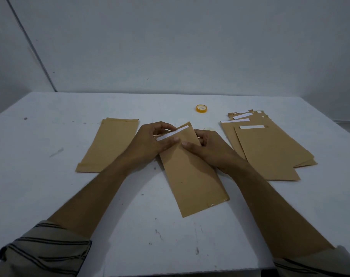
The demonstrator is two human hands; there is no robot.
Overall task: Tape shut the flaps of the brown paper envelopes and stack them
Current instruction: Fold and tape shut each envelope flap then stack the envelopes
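Single view here, riding on the person's head, facing forward and tipped down over the white desk. It's close in: both forearms sweep up from the bottom corners, and the left hand and right hand hold the envelope mid-frame. Wide lens, so the pale wall beyond the desk's far edge fills the top third.

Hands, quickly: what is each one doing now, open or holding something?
Left hand: pinches the middle envelope at its flap end.
Right hand: grips the same envelope's right edge.
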